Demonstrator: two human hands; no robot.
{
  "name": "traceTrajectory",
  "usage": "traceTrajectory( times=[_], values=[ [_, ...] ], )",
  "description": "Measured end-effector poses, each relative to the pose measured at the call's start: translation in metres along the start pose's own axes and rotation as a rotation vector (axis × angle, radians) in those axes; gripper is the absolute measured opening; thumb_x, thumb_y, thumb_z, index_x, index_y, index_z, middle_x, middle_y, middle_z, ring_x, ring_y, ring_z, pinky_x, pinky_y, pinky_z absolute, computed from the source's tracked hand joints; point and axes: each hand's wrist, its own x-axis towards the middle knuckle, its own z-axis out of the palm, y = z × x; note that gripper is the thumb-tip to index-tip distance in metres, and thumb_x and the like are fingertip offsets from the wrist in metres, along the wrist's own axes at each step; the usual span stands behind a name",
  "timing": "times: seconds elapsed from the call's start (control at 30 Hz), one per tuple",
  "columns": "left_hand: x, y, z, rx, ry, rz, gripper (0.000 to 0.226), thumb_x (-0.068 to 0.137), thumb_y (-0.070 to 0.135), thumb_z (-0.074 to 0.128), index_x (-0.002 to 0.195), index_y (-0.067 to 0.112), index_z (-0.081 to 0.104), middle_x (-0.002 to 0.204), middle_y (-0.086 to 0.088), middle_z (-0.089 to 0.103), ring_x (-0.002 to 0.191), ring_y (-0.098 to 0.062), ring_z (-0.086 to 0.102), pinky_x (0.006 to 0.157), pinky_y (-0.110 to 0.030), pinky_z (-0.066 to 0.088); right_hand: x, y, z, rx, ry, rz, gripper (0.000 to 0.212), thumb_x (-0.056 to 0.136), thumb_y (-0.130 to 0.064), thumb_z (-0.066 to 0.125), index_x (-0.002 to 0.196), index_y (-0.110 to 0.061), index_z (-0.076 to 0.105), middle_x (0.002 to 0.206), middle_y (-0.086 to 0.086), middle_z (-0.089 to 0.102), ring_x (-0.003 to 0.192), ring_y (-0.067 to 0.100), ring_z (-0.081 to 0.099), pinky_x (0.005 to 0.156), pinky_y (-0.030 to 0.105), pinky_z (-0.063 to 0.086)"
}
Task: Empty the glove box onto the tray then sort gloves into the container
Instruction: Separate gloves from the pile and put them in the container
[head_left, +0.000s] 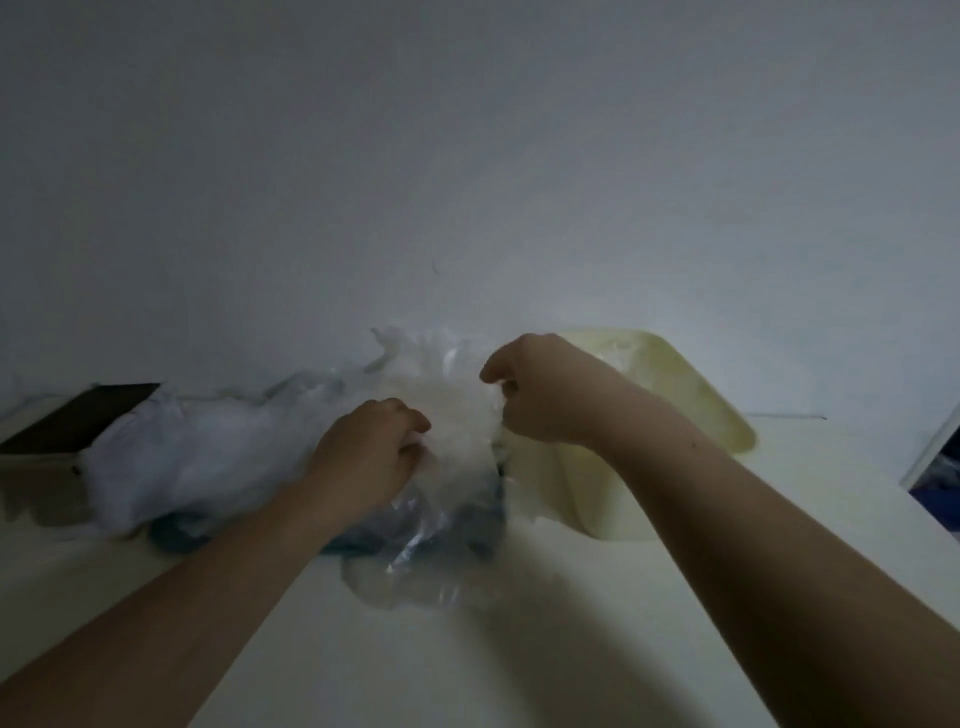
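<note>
The gloves (457, 415) look thin, light and floppy. They lie heaped on the tray (176, 538), just left of the container (649, 415). The left hand (374, 452) and right hand (545, 395) each pinch them in a tight grip. Pinching one edge should work best.

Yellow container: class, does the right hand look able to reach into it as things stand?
Probably yes. The right hand is just beside the yellow container, whose top looks open, and nothing stands between them. It is gripping clear gloves, though.
</note>
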Motion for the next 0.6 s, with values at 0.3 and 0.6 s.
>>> traceTrajectory(
  times=[0.3, 0.6],
  values=[
    [-0.005, -0.041, 0.003, -0.231, 0.192, -0.028, 0.015, 0.099, 0.021, 0.064, 0.095, 0.026, 0.077, 0.089, 0.013, 0.073, 0.08, -0.005, 0.064, 0.076, -0.027, 0.053, 0.019, -0.012, 0.091, 0.289, -0.196, 0.036, 0.084, 0.091, -0.041, 0.074, 0.16, -0.03, 0.029, 0.162, -0.001, 0.04, 0.143, 0.024, 0.044, 0.115, 0.039, 0.039],
    [-0.023, -0.026, -0.02, -0.267, 0.347, 0.024, 0.011, 0.094, 0.045, 0.069, 0.096, 0.034, 0.068, 0.1, 0.019, 0.063, 0.091, -0.004, 0.059, 0.082, -0.021, 0.049, 0.045, -0.01, 0.105, 0.133, -0.121, -0.006, 0.036, 0.106, -0.038, 0.051, 0.136, -0.021, 0.061, 0.135, 0.0, 0.067, 0.105, 0.012, 0.063, 0.089, 0.015, 0.047]
  ],
)
